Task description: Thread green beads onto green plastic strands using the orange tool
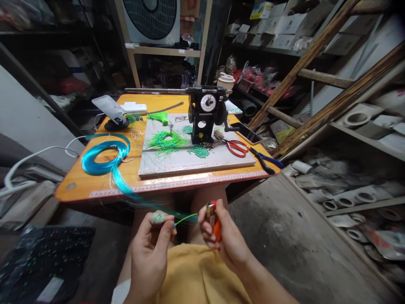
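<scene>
Between the thumb and forefinger of my left hand [151, 251] a short green strand [186, 217] is pinched, with a small blue bit at the fingertips. A greenish wrap [157, 218] covers part of one left finger. My right hand [223, 232] is closed around an orange lighter [217, 230], its metal top pointing up, close to the strand's free end. I see no flame. A loose tail of teal line runs from the coil [103, 158] on the table down behind my hands. Both hands are above my lap, in front of the table edge.
On the orange table [76, 183], a pale board [221, 159] carries green strands [167, 141], green beads [200, 151], a black hand-crank machine [202, 120] and red-handled scissors [237, 147]. Pliers [265, 160] and a phone [245, 133] lie right. A wooden ladder [303, 80] leans by the shelves.
</scene>
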A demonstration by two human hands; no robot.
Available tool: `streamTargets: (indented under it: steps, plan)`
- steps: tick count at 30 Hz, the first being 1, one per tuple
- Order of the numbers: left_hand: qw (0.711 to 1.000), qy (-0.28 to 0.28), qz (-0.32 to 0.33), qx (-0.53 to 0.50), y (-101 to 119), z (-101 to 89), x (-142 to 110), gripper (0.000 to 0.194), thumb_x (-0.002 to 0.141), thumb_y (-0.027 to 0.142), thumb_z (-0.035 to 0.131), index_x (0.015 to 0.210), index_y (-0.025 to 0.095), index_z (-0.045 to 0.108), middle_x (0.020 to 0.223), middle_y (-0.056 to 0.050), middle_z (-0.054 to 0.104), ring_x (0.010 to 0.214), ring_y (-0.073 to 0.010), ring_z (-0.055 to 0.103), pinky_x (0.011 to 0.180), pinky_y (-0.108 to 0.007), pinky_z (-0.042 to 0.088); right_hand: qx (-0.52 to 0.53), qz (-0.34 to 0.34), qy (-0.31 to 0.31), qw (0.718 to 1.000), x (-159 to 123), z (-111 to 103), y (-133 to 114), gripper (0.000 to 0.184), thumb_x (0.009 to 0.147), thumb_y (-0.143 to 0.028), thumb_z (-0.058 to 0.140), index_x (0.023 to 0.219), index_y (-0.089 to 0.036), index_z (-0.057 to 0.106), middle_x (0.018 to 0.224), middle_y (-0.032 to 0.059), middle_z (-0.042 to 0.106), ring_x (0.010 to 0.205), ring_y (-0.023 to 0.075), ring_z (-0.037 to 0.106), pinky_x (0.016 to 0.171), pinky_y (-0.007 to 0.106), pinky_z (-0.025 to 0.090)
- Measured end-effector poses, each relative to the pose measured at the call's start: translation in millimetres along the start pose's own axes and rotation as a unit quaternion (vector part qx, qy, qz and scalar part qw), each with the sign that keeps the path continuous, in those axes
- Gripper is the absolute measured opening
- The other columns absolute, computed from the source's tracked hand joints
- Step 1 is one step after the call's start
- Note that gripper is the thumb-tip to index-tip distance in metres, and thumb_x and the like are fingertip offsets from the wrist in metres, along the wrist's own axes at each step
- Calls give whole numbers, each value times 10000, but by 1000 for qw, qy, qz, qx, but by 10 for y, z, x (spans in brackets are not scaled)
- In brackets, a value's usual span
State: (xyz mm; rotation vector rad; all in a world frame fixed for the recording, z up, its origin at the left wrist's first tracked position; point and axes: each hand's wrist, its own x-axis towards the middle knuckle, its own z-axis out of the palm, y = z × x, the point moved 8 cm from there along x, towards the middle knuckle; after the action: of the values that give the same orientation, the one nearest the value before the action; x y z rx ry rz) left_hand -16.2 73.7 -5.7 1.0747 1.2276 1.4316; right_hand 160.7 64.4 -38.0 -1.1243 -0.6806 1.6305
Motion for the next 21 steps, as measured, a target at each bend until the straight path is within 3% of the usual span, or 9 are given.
streamTargets:
  steps: [2,3,4,6,8,12,15,18,21]
  plan:
    - [1000,8,-12,-7,-11,11,1,255,808,428,776,778,195,677,687,24,618,587,-91,575,550,-138,498,-208,-174,70,960,12,-249,-418,536,979,-638,380,1038,-200,682,666,-13,481,531,112,408,459,207,314]
    - [1000,7,-19,-9,-22,24,4,262,798,432,783,772,193,678,677,23,620,581,-92,574,542,-140,493,-338,-271,103,895,-13,-309,-652,469,1008,-560,395,1160,-214,673,748,22,543,626,147,494,527,237,388]
    - [1000,6,-26,-10,-37,36,8,267,791,435,787,769,192,679,669,22,621,576,-93,573,536,-140,489,-465,-357,127,800,-43,-315,-847,429,1024,-490,406,1247,-219,654,837,58,590,727,184,544,603,276,439]
    - [999,1,-38,-11,-76,51,22,266,787,433,790,766,191,682,657,22,622,572,-93,576,528,-139,483,-651,-436,159,601,-4,-317,-1049,387,1037,-354,423,1344,-222,619,927,102,623,830,235,562,707,344,474]
    - [999,-4,-48,-10,-122,57,41,250,792,420,785,774,192,685,656,20,625,571,-96,582,523,-140,483,-711,-450,152,518,139,-385,-1141,374,1013,-270,484,1357,-230,624,970,121,637,887,267,558,781,397,484]
    - [998,-17,-57,-2,-179,72,78,217,782,378,793,783,191,683,663,14,640,573,-106,599,521,-151,496,-723,-468,126,492,267,-446,-1213,394,958,-189,582,1346,-225,637,1159,155,625,1098,327,518,971,508,445]
    - [998,1,-55,8,-158,78,94,164,810,337,760,789,195,679,663,25,631,575,-98,590,537,-146,487,-685,-526,138,484,23,-315,-1221,378,942,-114,596,1302,-213,655,1199,158,594,1157,315,505,1010,496,435]
    - [998,-8,-40,41,-105,141,103,97,822,273,735,798,195,682,670,26,633,597,-108,599,567,-160,494,-634,-552,44,540,-262,-28,-1094,402,942,-38,568,1317,-179,612,996,97,607,895,176,607,769,263,521]
    - [996,-34,-9,81,-47,217,98,54,844,219,700,800,196,679,691,20,640,633,-123,614,603,-179,503,-652,-522,-38,549,-401,283,-910,354,976,-83,528,1324,-119,583,896,89,639,769,156,623,606,229,492]
